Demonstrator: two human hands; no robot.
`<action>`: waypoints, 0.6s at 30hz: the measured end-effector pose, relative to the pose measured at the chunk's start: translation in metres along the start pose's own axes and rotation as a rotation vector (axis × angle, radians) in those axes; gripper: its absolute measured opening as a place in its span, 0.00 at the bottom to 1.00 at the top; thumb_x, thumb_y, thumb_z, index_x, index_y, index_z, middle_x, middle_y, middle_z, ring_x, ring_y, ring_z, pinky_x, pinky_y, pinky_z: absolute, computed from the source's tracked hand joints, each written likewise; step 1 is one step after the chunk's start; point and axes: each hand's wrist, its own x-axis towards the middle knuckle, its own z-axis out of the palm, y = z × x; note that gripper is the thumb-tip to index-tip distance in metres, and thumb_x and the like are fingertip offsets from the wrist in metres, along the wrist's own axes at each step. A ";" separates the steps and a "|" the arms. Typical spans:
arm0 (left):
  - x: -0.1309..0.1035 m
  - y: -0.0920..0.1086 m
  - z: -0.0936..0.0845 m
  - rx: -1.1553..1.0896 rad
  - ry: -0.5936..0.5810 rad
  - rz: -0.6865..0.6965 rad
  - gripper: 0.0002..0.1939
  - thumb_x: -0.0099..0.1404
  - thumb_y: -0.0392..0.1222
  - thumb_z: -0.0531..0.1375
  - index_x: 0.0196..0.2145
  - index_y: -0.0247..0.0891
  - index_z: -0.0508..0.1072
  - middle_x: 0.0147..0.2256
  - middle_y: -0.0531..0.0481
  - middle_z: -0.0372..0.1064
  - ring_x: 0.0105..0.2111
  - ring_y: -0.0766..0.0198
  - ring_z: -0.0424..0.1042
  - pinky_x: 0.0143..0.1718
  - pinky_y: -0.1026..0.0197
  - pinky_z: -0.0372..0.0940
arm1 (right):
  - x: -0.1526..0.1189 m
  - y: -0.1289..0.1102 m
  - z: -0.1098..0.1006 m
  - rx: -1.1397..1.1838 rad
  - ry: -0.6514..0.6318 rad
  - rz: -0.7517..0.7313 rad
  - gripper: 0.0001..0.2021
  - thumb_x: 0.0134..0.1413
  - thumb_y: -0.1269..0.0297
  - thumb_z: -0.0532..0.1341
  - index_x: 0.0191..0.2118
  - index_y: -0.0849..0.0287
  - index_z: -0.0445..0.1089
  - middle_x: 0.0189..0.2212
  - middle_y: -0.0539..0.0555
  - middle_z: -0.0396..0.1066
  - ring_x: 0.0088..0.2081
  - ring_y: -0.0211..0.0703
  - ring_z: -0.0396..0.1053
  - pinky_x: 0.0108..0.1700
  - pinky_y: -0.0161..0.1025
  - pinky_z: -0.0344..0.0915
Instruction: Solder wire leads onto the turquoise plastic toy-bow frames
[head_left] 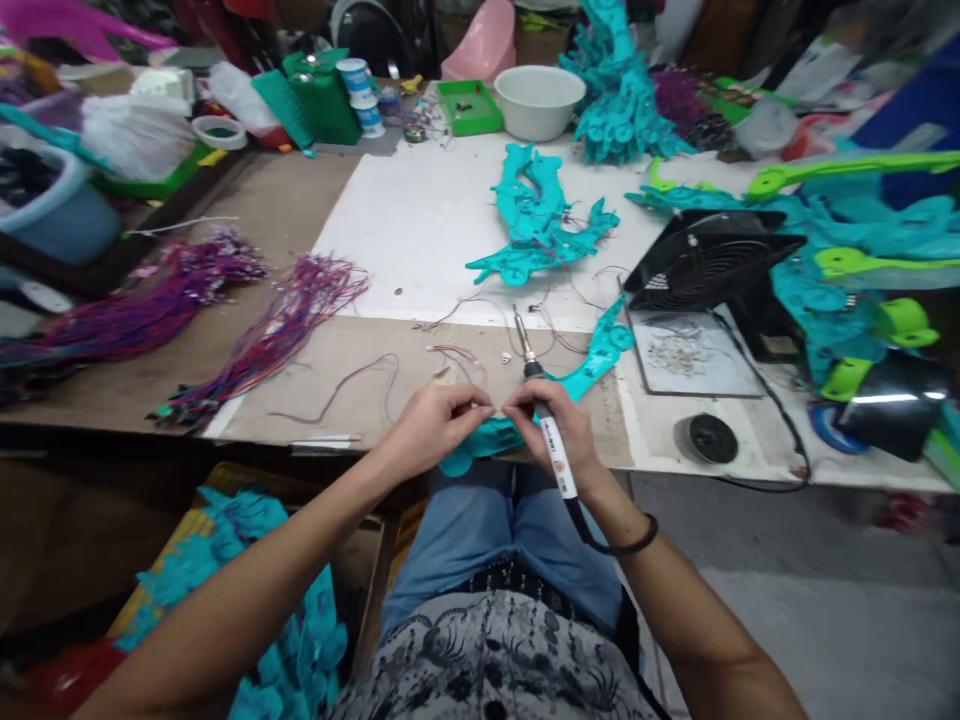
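Observation:
A soldering iron with a white handle rests in my right hand, its metal tip pointing up and away over the table. The fingertips of my right hand are pinched close to those of my left hand. What the left fingertips pinch is too small to name. Beneath both hands lies a teal plastic part at the table's front edge, its curved arm reaching to the upper right. Thin wires lie just beyond the hands.
Wire bundles lie at the left. More teal parts sit ahead on white paper. A black fan, a tray and a solder spool stand at the right. Below left is a crate of teal parts.

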 end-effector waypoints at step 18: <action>0.003 -0.002 0.027 0.065 0.090 -0.001 0.11 0.64 0.45 0.55 0.32 0.36 0.74 0.26 0.51 0.71 0.26 0.65 0.68 0.27 0.65 0.60 | -0.105 0.059 -0.166 -0.702 0.485 0.556 0.32 0.40 0.54 0.72 0.51 0.57 0.64 0.48 0.62 0.72 0.49 0.60 0.71 0.54 0.59 0.66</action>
